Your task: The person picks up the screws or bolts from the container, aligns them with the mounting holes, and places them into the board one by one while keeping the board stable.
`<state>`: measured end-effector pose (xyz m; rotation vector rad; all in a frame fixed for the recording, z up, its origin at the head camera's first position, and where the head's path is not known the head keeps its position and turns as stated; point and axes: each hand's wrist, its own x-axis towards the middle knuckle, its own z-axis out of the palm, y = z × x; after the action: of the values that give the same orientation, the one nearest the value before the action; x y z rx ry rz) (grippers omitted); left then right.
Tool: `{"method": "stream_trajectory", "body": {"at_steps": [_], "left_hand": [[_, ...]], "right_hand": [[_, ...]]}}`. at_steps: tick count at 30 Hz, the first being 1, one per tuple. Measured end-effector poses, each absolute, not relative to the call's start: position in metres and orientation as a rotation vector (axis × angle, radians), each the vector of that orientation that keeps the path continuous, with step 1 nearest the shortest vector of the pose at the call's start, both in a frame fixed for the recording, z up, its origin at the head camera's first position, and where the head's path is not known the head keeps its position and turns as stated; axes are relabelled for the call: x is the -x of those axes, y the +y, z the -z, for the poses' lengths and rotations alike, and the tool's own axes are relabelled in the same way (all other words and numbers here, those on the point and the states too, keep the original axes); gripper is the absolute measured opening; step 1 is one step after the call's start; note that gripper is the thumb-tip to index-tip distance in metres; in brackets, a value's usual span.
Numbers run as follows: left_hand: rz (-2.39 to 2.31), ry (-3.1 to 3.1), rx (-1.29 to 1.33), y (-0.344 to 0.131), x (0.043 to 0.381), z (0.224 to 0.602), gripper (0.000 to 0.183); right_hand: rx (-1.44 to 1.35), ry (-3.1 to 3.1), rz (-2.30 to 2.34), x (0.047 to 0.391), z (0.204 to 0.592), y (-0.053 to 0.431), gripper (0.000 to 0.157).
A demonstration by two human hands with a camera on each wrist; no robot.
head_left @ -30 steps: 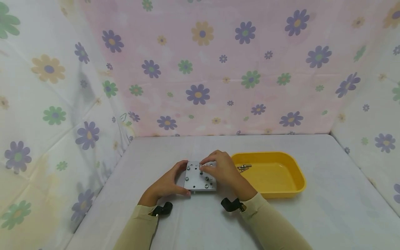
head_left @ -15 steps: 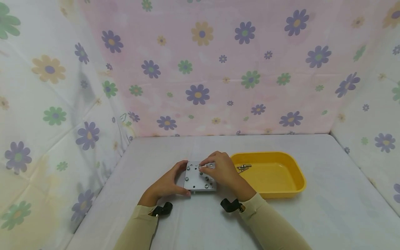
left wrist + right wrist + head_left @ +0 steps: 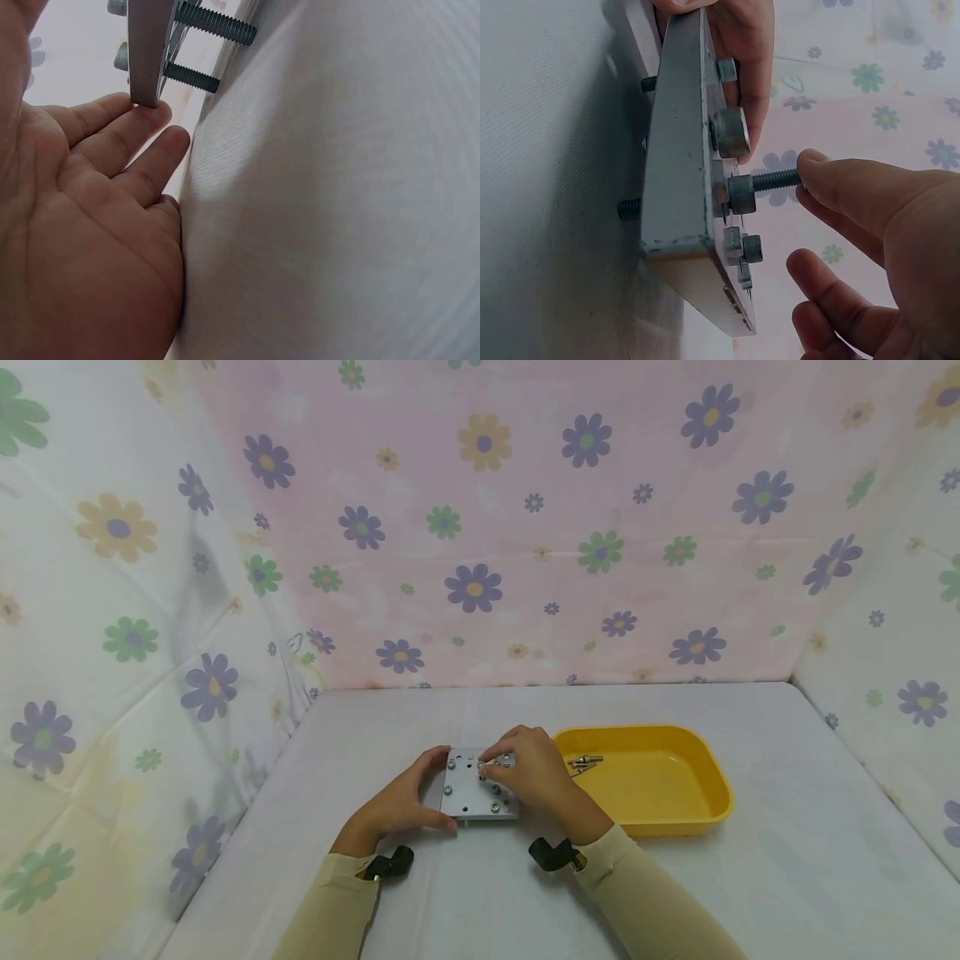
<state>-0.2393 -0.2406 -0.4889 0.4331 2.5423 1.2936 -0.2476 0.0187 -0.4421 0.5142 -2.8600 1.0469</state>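
Observation:
A silver metal plate (image 3: 474,795), set with several socket head screws, stands raised off the table on threaded ends that stick out beneath it. My left hand (image 3: 401,795) grips the plate's left side, fingers at the far corner and thumb at the near edge. In the left wrist view, fingertips (image 3: 155,112) touch the plate's edge (image 3: 146,56). My right hand (image 3: 536,767) pinches a screw (image 3: 776,180) between thumb and index finger over the plate. Its threaded shank shows beside a knurled screw head (image 3: 741,193); I cannot tell whether the two are joined.
To the right of the plate stands a yellow tray (image 3: 716,777), with several loose screws (image 3: 585,763) at its left end. A white cloth covers the table (image 3: 480,893). Flowered fabric (image 3: 480,527) walls the back and sides.
Both hands stay in nearly the same place. The right fingertips have shifted slightly at the screw and sit a touch lower. The left hand and the plate look unmoved.

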Motion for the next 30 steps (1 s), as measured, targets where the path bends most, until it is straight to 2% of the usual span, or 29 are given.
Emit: {"method": "stream_trajectory", "body": {"at_steps": [30], "left_hand": [[-1.305,2.523,-0.447,-0.2412,0.2389,0.4883,0.126]], "right_hand": [[-0.534,-2.906,-0.784,0.2455,0.448,0.0138,0.011]]}}
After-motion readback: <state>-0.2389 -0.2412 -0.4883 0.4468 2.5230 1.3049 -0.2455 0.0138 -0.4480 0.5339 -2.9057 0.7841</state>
